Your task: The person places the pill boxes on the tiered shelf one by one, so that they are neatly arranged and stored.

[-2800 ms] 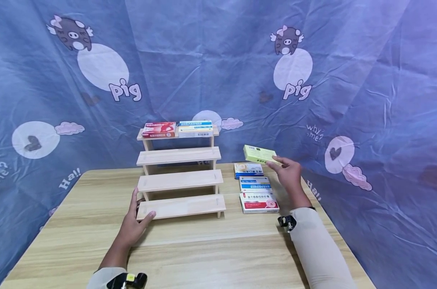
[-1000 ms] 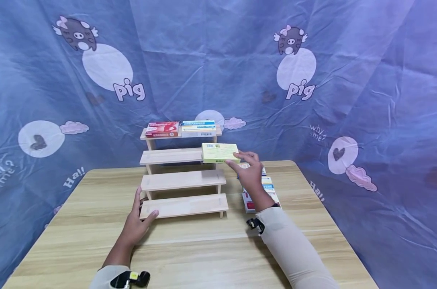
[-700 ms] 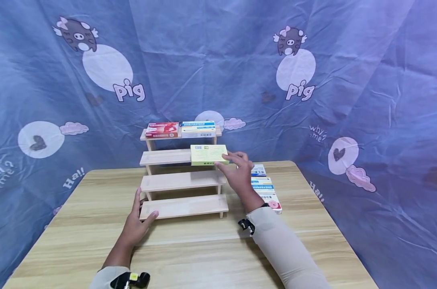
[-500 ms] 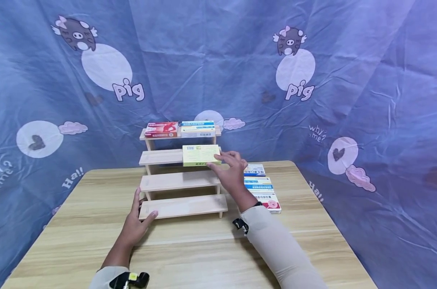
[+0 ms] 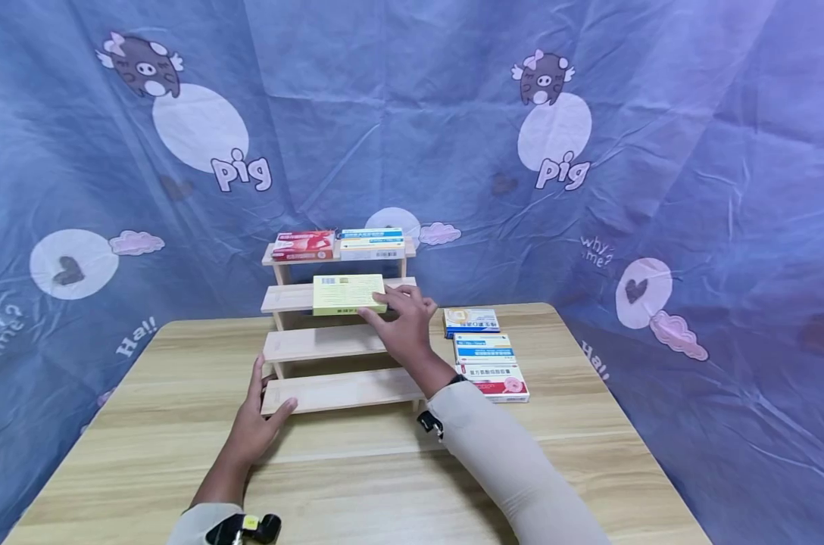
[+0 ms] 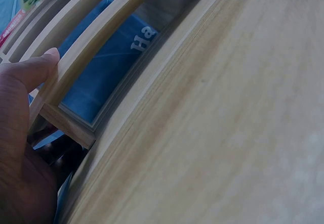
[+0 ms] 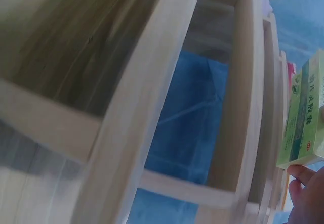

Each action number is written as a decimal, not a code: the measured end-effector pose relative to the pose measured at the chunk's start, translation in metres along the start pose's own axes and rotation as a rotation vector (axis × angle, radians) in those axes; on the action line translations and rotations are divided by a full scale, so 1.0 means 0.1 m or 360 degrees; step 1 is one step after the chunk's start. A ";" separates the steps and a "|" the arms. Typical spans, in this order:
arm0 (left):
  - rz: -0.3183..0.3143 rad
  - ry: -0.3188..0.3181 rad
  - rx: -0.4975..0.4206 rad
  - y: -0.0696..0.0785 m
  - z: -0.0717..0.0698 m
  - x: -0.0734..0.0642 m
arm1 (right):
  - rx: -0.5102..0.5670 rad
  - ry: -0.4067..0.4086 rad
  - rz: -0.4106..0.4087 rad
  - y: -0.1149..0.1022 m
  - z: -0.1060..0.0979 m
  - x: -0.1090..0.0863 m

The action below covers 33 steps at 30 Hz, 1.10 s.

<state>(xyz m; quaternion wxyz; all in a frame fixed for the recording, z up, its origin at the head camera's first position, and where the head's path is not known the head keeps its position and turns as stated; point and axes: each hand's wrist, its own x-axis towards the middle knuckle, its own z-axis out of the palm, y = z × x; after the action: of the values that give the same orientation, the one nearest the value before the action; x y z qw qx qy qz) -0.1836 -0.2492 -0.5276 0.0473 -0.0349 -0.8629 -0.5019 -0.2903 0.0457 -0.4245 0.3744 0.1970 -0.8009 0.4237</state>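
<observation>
A four-step wooden display rack (image 5: pixel 337 393) stands on the table. My left hand (image 5: pixel 251 424) grips the left end of its lowest step; in the left wrist view the thumb of that hand (image 6: pixel 20 87) lies on the board while the other fingers go behind the end. My right hand (image 5: pixel 408 329) pinches the right end of a yellow-green medicine box (image 5: pixel 347 291) at the second step from the top. Whether the box touches that step I cannot tell. The right wrist view shows the box (image 7: pixel 302 115) at the right edge, thumb against its lower corner.
On the top step lie a red medicine box (image 5: pixel 304 244) and a blue-and-white one (image 5: pixel 372 242). Right of the rack, three more boxes lie in a column: a blue-and-white box (image 5: pixel 472 321), another blue-striped box (image 5: pixel 483 349) and a red-and-white box (image 5: pixel 500 382). A blue curtain (image 5: pixel 412 136) hangs behind.
My right hand has carried the yellow-green box from above the column of boxes leftward to the second step from the top, then further left along it. The left hand has kept its grip.
</observation>
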 end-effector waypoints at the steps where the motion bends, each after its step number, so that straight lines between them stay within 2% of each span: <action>1: -0.0007 -0.0002 -0.0001 0.00 0.00 0.00 | -0.0015 -0.0013 -0.0002 -0.02 0.03 0.01; 16: 0.0006 0.0019 0.0014 -0.02 0.02 0.00 | -0.0228 -0.0149 -0.0033 -0.23 0.31 0.08; 23: 0.0024 0.0013 -0.0054 -0.04 0.02 0.00 | -0.0305 -0.0171 -0.0017 -0.26 0.44 0.12; 28: 0.0035 0.0017 -0.0047 -0.04 0.01 -0.01 | -0.0337 -0.0196 0.0006 -0.31 0.51 0.13; 33: 0.0027 0.0019 -0.0024 -0.02 0.00 -0.02 | -0.0398 -0.0203 -0.0032 -0.33 0.58 0.13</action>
<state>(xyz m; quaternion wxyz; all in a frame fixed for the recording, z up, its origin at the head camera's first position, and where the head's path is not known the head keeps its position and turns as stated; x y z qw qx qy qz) -0.1823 -0.2501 -0.5296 0.0565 -0.0394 -0.8586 -0.5081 -0.3026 -0.0203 -0.4182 0.3485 0.1834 -0.8676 0.3035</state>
